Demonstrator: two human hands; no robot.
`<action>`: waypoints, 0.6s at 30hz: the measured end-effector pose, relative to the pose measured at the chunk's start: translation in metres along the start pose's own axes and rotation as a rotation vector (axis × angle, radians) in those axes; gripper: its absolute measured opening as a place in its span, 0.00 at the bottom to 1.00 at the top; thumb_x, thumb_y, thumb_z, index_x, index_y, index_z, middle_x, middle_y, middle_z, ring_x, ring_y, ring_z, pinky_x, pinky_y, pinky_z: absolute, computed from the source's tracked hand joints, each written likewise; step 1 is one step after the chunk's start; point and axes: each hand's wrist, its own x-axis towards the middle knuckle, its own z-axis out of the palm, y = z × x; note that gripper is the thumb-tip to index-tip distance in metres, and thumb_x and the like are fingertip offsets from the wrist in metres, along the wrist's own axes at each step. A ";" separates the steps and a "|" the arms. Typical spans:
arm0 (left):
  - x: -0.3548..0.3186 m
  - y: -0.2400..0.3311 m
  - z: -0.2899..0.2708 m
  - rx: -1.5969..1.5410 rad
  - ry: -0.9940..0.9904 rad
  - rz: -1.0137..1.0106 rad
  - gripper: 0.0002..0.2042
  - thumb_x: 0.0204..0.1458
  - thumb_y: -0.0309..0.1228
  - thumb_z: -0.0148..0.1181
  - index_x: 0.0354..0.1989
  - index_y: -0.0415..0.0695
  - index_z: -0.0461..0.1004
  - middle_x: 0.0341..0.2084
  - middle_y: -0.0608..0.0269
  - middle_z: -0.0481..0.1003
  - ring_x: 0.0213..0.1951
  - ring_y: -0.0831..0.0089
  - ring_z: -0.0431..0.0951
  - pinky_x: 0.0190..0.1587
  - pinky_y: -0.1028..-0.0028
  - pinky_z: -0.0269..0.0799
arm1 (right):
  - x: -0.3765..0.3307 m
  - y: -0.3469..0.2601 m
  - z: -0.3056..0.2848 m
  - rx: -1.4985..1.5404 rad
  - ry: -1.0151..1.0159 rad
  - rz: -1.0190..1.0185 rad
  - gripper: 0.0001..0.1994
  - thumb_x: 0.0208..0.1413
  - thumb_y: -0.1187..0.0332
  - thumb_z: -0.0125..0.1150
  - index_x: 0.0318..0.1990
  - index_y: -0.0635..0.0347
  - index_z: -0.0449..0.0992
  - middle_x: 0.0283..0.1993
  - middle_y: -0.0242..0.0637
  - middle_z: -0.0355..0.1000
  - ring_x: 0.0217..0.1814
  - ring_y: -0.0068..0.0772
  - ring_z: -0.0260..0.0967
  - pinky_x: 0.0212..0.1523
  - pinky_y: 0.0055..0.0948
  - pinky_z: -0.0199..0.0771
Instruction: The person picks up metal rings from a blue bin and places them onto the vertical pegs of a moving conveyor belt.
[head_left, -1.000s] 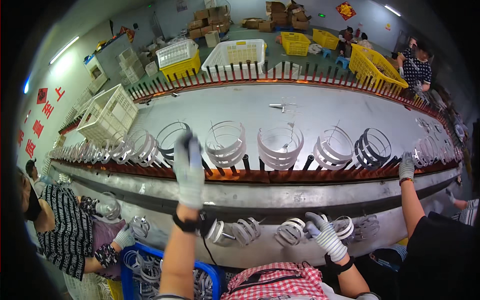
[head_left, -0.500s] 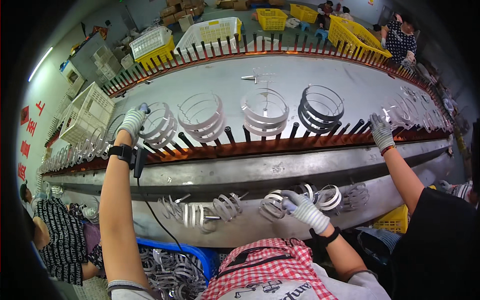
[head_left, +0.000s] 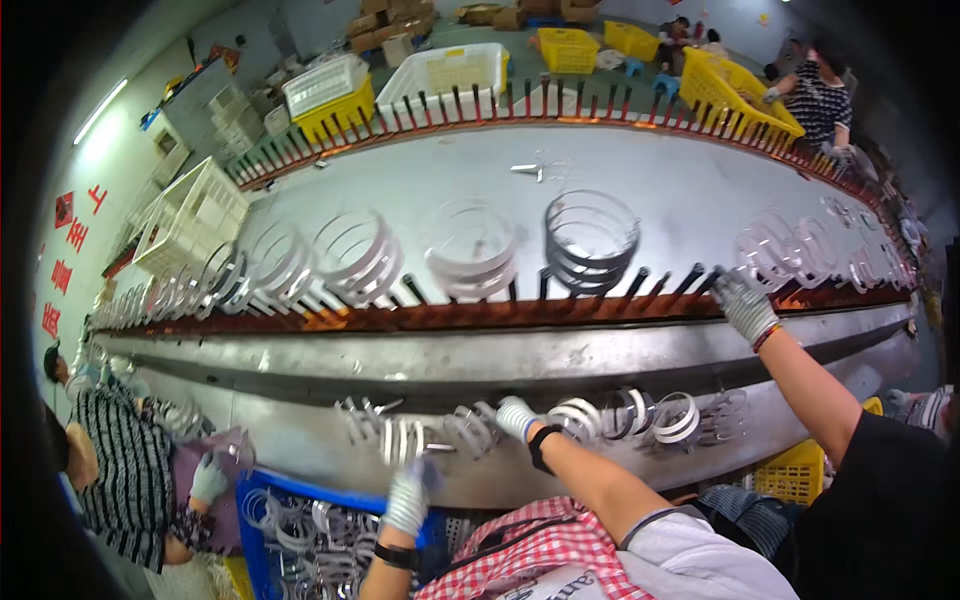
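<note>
My left hand (head_left: 408, 502), in a striped grey-white glove, is low in front of me beside the blue basket (head_left: 246, 520); its fingers are smeared by motion. My right hand (head_left: 517, 417), gloved alike, reaches across to the left over the metal ledge (head_left: 330, 440). It is at a silvery spiral ring piece (head_left: 470, 430), with its fingers mostly hidden. On the ledge left of it lies a white spiral ring piece (head_left: 403, 440). To its right stand white banded rings (head_left: 575, 420) and another white ring piece (head_left: 677, 420).
Upright dark posts (head_left: 412, 290) line the table, carrying pale rings (head_left: 470, 250) and a black ring (head_left: 592, 245). A co-worker's gloved hand (head_left: 745, 305) is at the posts on the right. Another co-worker's gloved hand (head_left: 208, 480) is at left. The blue basket holds many ring pieces.
My left hand has come back from the rings on the posts, down toward the blue basket. My right hand has moved left along the ledge. The rings on the posts have shifted left.
</note>
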 end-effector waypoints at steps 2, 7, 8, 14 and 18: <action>0.002 -0.043 0.027 -0.293 0.000 -0.375 0.12 0.51 0.40 0.55 0.38 0.46 0.68 0.29 0.65 0.71 0.33 0.66 0.72 0.35 0.63 0.71 | 0.011 0.023 0.012 0.002 -0.007 0.023 0.18 0.51 0.60 0.52 0.46 0.61 0.72 0.46 0.51 0.70 0.49 0.49 0.68 0.49 0.37 0.68; 0.058 -0.112 -0.015 -0.671 0.286 -0.302 0.09 0.51 0.32 0.55 0.41 0.50 0.67 0.32 0.64 0.73 0.30 0.71 0.74 0.29 0.72 0.74 | 0.003 -0.013 0.044 -0.126 -0.087 -0.024 0.15 0.51 0.63 0.50 0.42 0.63 0.75 0.46 0.49 0.71 0.48 0.48 0.69 0.49 0.39 0.69; 0.092 -0.098 0.059 -0.739 0.131 -0.335 0.09 0.52 0.31 0.54 0.42 0.49 0.67 0.33 0.63 0.73 0.29 0.72 0.74 0.28 0.73 0.74 | 0.011 0.079 0.043 -0.273 0.119 -0.077 0.19 0.52 0.58 0.48 0.46 0.60 0.73 0.46 0.50 0.71 0.50 0.48 0.68 0.50 0.40 0.67; 0.117 -0.104 0.031 -0.720 -0.046 -0.263 0.11 0.54 0.46 0.48 0.33 0.53 0.68 0.28 0.71 0.70 0.31 0.72 0.70 0.35 0.76 0.65 | -0.048 0.013 0.002 -0.230 -0.066 0.002 0.15 0.48 0.70 0.48 0.42 0.61 0.75 0.38 0.48 0.74 0.39 0.45 0.73 0.39 0.39 0.73; 0.142 -0.125 -0.062 -0.797 -0.027 -0.213 0.11 0.51 0.47 0.54 0.29 0.54 0.71 0.21 0.69 0.73 0.23 0.70 0.72 0.28 0.71 0.69 | -0.126 -0.051 -0.079 0.293 -0.441 -0.028 0.13 0.49 0.71 0.52 0.45 0.57 0.72 0.29 0.36 0.71 0.30 0.29 0.66 0.35 0.32 0.68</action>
